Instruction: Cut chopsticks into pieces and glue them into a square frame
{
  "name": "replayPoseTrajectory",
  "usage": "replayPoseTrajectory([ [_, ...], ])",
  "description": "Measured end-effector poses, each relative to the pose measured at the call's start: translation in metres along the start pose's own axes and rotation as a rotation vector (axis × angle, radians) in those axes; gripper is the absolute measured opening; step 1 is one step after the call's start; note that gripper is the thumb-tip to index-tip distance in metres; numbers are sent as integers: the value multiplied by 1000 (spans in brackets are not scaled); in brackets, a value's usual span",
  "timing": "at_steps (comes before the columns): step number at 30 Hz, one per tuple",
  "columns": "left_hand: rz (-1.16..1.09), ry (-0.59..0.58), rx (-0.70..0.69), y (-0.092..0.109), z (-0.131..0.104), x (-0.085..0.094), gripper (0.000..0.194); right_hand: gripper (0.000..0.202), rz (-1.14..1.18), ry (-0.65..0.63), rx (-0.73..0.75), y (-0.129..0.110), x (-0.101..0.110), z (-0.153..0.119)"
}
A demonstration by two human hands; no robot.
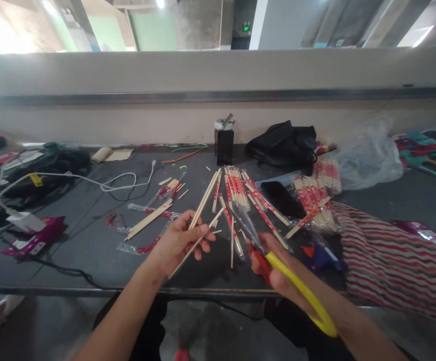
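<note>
My left hand [187,235] is closed around several wooden chopsticks [205,198]. A few stand out upward above the thumb, and another slants across the fingers. My right hand [270,260] grips a pair of shears [293,281] with red and yellow handles, its metal blades angled up and to the left, apart from the held sticks. Beyond the hands lie chopsticks in red-printed clear wrappers [236,188]. One loose chopstick [232,243] rests between the hands. Left of my left hand are a pile of bare chopsticks [148,220], short cut pieces [183,194] and torn wrappers [142,248].
A dark phone [283,198] lies right of the wrappers, near bundled wrapped chopsticks [313,200]. Another phone [225,148] leans on a container. A black bag [283,145], plastic bag [368,155] and striped cloth [394,260] occupy the right; a white cable [86,178] crosses the left.
</note>
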State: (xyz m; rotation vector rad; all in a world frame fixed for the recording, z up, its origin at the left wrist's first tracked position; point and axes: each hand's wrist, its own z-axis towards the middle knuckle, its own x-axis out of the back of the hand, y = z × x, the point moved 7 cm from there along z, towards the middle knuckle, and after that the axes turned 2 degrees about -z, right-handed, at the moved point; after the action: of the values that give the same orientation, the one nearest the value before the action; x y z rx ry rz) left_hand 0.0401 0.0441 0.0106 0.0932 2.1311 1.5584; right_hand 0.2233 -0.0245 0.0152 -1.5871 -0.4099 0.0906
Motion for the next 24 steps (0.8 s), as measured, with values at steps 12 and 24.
replayPoseTrajectory([
  [12,-127,-97,88,-10,-6,-15,33,75,-261,-119,30,-24,-13,6],
  [24,-131,-117,63,-11,-7,-21,33,73,-287,-174,39,-26,-16,7],
])
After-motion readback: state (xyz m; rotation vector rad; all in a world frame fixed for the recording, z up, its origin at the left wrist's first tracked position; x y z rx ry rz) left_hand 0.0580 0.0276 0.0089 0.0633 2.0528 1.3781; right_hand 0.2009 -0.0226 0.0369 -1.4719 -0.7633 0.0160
